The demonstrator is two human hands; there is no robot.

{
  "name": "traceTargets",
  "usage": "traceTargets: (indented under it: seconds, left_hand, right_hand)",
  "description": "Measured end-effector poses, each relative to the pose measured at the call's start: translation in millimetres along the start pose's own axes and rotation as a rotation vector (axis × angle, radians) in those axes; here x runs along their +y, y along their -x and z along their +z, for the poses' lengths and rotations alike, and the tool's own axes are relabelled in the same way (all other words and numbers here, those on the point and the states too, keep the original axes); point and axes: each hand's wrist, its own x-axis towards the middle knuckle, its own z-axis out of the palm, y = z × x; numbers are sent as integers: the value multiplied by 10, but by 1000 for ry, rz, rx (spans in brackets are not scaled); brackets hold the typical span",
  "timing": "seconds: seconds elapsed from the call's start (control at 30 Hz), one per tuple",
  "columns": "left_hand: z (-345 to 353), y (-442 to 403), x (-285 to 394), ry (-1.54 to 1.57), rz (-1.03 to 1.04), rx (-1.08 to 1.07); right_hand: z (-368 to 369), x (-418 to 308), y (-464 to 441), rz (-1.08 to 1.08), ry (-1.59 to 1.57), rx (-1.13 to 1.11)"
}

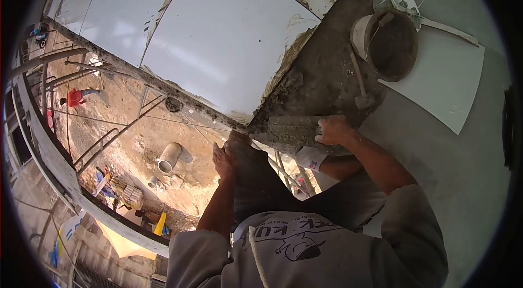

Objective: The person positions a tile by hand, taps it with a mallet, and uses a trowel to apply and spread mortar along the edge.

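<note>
My right hand (336, 130) grips the right end of a flat, mortar-caked board (294, 129). The board lies along the wet grey mortar bed (321, 81), just below the corner of a large white tile (218, 32). Beside my knee, my left hand (223, 161) is closed, its fingers curled. A thin line (197, 129) reaches toward these fingers, but I cannot make out whether they hold it. A trowel (362, 94) with a long handle rests on the mortar, up and right of my right hand.
A mortar-smeared bucket (359, 37) tilts toward me, with a smaller white bucket (383, 0) behind it. A cut white panel (441, 81) lies to the right. At left the floor edge (147, 76) drops to scaffolding (101, 146) and ground far below, where a person in red (76, 97) is.
</note>
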Motion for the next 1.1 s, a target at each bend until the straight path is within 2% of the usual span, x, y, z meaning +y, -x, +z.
traceTargets:
  seconds: [0.13,0.23,0.33,0.47,0.53,0.6,0.63,0.7,0.83,0.9,0.93,1.0,1.03,1.07,1.1]
  left_hand:
    - [-249,115,583,-87,-104,-161]
    - [-78,-9,366,-125,-17,-89]
    - [16,62,347,-203,-45,-117]
    - [226,31,173,-382,108,-203]
    - [161,49,239,-334,148,-176]
    - [88,-28,56,-664,459,-213]
    - [50,-45,67,-682,468,-211]
    - [41,-54,98,-587,480,-165]
    - [56,-78,149,-578,551,-160]
    - [34,-36,272,-350,403,-187]
    - [57,-62,277,-357,404,-190]
    - [69,-100,269,-358,273,-223]
    - [47,-100,371,-361,272,-225]
    - [0,-69,463,-447,276,-283]
    - [-19,-46,534,-530,280,-340]
  right_hand:
    - [706,-184,-538,-144,-59,-151]
    - [993,-225,-946,-202,-107,-132]
    - [1140,-107,-1159,-244,-175,-143]
    - [1127,458,-968,-98,-402,31]
    - [1115,708,-932,-20,-456,80]
    - [1135,863,-967,12,-503,116]
    - [1157,936,-978,11,-521,122]
    - [1201,1105,-978,70,-565,285]
    - [1120,1482,-911,160,-601,365]
    - [1103,1568,-845,275,-632,476]
    - [1040,1579,-752,277,-639,472]
    - [965,1544,-562,183,-501,299]
    - [1005,1459,-502,95,-392,208]
    - [1039,1324,-464,94,-394,204]
    - [1059,1153,-465,-14,-354,110]
